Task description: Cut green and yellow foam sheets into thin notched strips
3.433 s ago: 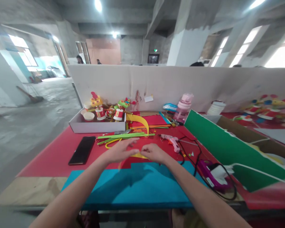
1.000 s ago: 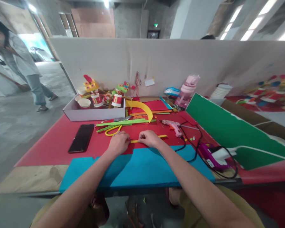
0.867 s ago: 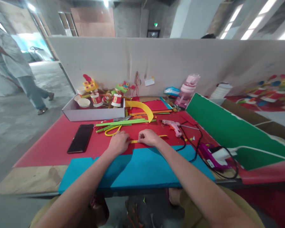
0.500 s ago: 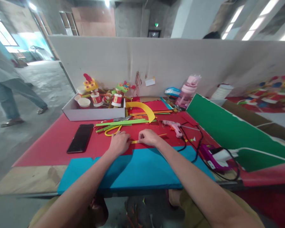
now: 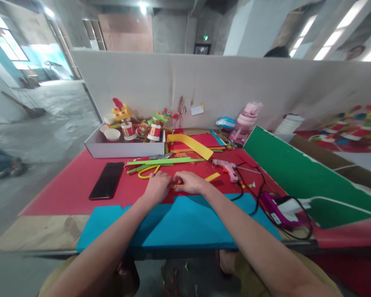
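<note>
Close together over the red sheet (image 5: 64, 185), both hands pinch a narrow yellow paper strip (image 5: 212, 177). My left hand (image 5: 157, 184) has its fingers closed on the strip's left part, which they mostly hide. My right hand (image 5: 189, 182) curls round it beside the left, and the strip's flat end sticks out to the right. Just behind my left hand lie scissors with yellow handles (image 5: 144, 174). Green paper strips (image 5: 170, 161) rest behind both hands. Farther back, a wider yellow strip (image 5: 196, 146) bends toward the right. A pink glue gun (image 5: 230, 170) lies right of my right hand.
A black phone (image 5: 106, 181) lies left. Behind it stands a white box (image 5: 126, 150) with paper cups and figures. Blue sheets (image 5: 173, 227) cover the front edge. A purple power strip (image 5: 280, 212), cables and a green board (image 5: 284, 177) are right. A person's leg (image 5: 0, 159) shows far left.
My hands have drawn closer together, and the held strip's right end now shows its flat side. The wider yellow strip lies straighter. The passing person has moved mostly out of view at left.
</note>
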`<action>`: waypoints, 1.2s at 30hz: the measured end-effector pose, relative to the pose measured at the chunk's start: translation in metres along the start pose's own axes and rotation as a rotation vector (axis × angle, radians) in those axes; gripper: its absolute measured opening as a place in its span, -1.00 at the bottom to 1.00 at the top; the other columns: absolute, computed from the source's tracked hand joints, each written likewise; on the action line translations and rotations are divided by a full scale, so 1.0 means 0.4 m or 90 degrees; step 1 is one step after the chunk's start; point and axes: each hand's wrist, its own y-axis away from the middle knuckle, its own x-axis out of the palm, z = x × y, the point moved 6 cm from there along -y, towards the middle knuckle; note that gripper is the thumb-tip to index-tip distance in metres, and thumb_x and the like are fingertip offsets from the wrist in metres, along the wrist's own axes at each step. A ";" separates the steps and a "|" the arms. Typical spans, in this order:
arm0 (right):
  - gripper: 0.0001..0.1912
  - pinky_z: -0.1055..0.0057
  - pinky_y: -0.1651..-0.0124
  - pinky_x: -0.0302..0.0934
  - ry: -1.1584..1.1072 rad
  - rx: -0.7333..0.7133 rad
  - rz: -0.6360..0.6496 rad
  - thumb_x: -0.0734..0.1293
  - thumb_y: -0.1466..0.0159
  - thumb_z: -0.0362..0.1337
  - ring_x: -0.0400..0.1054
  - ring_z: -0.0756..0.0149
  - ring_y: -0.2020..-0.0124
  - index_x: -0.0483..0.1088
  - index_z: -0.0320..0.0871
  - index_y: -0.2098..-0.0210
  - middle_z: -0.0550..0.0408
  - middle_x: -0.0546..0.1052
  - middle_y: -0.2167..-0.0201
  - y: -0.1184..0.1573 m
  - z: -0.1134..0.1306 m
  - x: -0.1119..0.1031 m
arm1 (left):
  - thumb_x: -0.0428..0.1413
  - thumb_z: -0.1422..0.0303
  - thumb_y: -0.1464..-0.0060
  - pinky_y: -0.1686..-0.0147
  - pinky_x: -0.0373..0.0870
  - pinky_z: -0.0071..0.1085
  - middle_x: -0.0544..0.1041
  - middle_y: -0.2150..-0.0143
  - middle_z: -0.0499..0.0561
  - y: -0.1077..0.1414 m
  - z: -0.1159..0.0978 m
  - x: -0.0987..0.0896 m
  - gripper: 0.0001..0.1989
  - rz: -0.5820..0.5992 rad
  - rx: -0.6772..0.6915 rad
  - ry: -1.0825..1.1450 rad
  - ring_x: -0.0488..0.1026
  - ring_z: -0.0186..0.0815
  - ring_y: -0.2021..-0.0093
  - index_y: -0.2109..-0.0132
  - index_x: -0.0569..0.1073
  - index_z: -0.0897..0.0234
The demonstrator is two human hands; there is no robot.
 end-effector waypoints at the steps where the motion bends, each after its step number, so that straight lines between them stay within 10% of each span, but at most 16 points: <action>1: -0.67 0.50 0.38 0.08 -0.020 -0.022 0.008 0.48 -0.02 -0.19 0.34 0.32 0.33 0.42 -0.16 0.25 0.07 0.51 0.31 -0.003 0.009 0.003 | -0.01 0.33 -0.18 0.10 0.20 -0.15 0.48 0.27 0.12 0.004 -0.010 -0.012 -0.80 -0.038 0.046 -0.003 0.32 -0.14 0.13 0.24 0.48 0.29; 8: -0.82 0.50 0.41 0.14 -0.269 -0.089 0.121 0.40 -0.01 -0.27 0.29 0.37 0.45 0.38 -0.22 0.43 0.18 0.44 0.50 0.053 0.043 0.001 | -0.10 0.38 -0.27 -0.08 0.10 -0.18 0.46 0.31 0.01 0.074 -0.103 -0.091 -0.77 -0.274 0.356 -0.049 0.28 -0.27 0.15 0.25 0.45 0.24; 18: -0.70 0.54 0.58 0.07 -0.496 0.031 -0.008 0.38 -0.10 -0.09 0.15 0.49 0.58 0.29 -0.17 0.34 0.25 0.28 0.54 0.209 0.030 -0.001 | 0.03 0.44 -0.18 0.04 0.21 -0.21 0.50 0.01 0.07 0.106 -0.093 -0.162 -0.79 -0.439 0.378 0.003 0.32 -0.20 -0.02 0.15 0.54 0.15; 24: -0.58 0.55 0.63 0.02 -0.661 0.013 -0.017 0.37 -0.10 -0.20 0.10 0.54 0.67 0.21 -0.13 0.10 0.28 0.34 0.51 0.194 0.061 0.029 | 0.09 0.37 -0.14 -0.04 0.18 -0.16 0.50 -0.02 0.04 0.119 -0.137 -0.141 -0.85 -0.399 0.419 0.027 0.30 -0.18 -0.06 0.23 0.57 0.12; 30: -0.71 0.55 0.49 0.05 -0.573 -0.029 -0.113 0.39 -0.12 -0.18 0.14 0.51 0.54 0.28 -0.16 0.25 0.27 0.31 0.50 0.201 0.048 0.006 | 0.09 0.39 -0.14 0.03 0.31 -0.23 0.50 0.04 0.10 0.101 -0.059 -0.175 -0.82 -0.384 0.338 0.206 0.36 -0.21 0.01 0.25 0.60 0.11; 36: -0.65 0.47 0.34 0.17 -0.561 -0.045 -0.073 0.38 -0.15 -0.13 0.29 0.40 0.40 0.32 -0.17 0.14 0.19 0.40 0.39 0.197 0.046 0.022 | 0.10 0.35 -0.15 0.25 0.40 -0.47 0.57 0.21 0.05 0.077 -0.021 -0.141 -0.64 -0.175 0.313 0.427 0.48 -0.36 0.26 -0.10 0.45 0.15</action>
